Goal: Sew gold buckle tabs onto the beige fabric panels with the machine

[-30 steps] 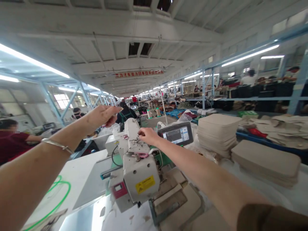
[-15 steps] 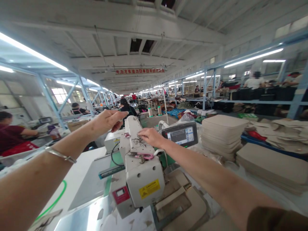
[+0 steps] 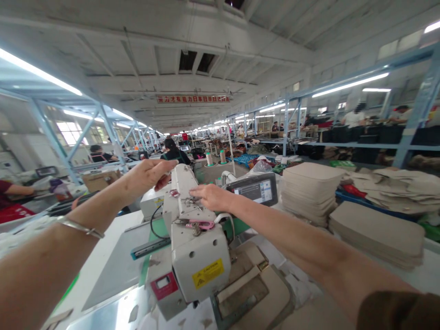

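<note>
A pale industrial sewing machine (image 3: 201,266) stretches away in front of me, with metal thread guides (image 3: 191,200) on top of its arm. My left hand (image 3: 151,175) hovers over the arm's far end, fingers curled and the index fingertip pressed in a pinch; anything thin in it is too small to see. Beside the thread guides, my right hand (image 3: 213,197) reaches in low with its fingertips together at the arm's top; whatever they grip is hidden. Pink-handled snips (image 3: 202,224) lie on the machine head. Under it to the right sits a beige panel in a clamp frame (image 3: 240,293).
A control screen (image 3: 256,189) stands right of the arm. Stacks of beige panels (image 3: 309,188) fill the right side, with a lower stack (image 3: 376,233) nearer. Two thread cones (image 3: 209,159) stand beyond the machine. A co-worker (image 3: 173,151) sits ahead; another person's arm shows far left.
The whole view has shifted slightly, so machine and hands appear further left. My left hand stays over the arm's far end, and my right hand remains by the thread guides.
</note>
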The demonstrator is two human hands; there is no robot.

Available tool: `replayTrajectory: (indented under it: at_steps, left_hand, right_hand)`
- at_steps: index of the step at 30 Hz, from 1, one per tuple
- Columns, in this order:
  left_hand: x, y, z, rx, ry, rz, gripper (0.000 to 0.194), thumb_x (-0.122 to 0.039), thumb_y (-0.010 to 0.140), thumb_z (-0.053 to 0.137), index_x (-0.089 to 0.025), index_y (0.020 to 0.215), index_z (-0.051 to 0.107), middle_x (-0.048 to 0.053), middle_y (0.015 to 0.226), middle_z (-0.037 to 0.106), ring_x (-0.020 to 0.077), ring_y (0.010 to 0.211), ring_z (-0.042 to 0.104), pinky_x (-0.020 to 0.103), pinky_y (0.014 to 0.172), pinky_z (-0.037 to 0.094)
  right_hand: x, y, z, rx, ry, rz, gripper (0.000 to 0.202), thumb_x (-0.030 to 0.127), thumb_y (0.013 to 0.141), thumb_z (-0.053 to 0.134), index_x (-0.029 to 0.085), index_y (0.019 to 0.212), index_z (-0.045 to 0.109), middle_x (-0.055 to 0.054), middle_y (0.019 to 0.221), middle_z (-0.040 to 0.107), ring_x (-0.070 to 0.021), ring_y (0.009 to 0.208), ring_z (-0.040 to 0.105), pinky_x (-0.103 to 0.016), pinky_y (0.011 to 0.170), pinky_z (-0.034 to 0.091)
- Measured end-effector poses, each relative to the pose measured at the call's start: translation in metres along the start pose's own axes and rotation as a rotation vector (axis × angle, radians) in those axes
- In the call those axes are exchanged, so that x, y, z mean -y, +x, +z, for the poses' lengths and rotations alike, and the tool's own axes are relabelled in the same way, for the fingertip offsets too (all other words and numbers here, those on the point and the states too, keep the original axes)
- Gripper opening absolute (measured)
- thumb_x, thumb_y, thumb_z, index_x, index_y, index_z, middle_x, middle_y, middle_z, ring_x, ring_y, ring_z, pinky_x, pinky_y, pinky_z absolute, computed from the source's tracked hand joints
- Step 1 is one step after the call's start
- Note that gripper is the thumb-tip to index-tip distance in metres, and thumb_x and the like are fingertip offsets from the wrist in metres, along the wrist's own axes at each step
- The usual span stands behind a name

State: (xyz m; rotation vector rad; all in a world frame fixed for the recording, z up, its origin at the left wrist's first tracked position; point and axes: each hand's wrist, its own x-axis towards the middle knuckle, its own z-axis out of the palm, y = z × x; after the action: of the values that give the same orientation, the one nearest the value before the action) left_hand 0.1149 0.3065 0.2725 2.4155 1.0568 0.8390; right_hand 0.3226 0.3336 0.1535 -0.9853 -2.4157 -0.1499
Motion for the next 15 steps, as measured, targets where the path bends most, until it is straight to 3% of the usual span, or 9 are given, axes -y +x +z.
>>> replayTrajectory:
  at_steps: [5,12,15]
  left_hand:
    - [0.0,0.006,0.005,-0.021,-0.056,0.005,0.049,-0.044,0.091,0.041,-0.019,0.049,0.045,-0.002,0.043,0.045,0.0082,0.044,0.038,0.025,0.051,0.031]
    - [0.008,0.002,-0.002,-0.023,-0.022,0.015,0.052,-0.048,0.093,0.039,-0.018,0.051,0.046,-0.002,0.045,0.046,0.0077,0.046,0.039,0.025,0.053,0.032]
    - [0.013,0.001,-0.004,-0.031,-0.003,0.012,0.055,-0.05,0.093,0.038,-0.018,0.048,0.044,-0.002,0.043,0.044,0.0073,0.045,0.038,0.025,0.052,0.031]
  right_hand:
    - [0.005,0.004,-0.002,0.03,-0.018,0.041,0.055,-0.006,0.073,0.047,0.008,0.122,0.066,-0.016,0.135,0.06,-0.0213,0.125,0.057,-0.031,0.109,0.038]
    - [0.003,0.001,0.002,0.052,-0.002,0.091,0.053,-0.004,0.08,0.043,0.007,0.127,0.065,-0.013,0.131,0.063,-0.0178,0.123,0.058,-0.022,0.108,0.037]
    - [0.005,0.002,-0.002,0.077,-0.033,0.107,0.054,-0.002,0.079,0.048,0.014,0.127,0.066,-0.009,0.13,0.064,-0.0191,0.121,0.06,-0.025,0.105,0.041]
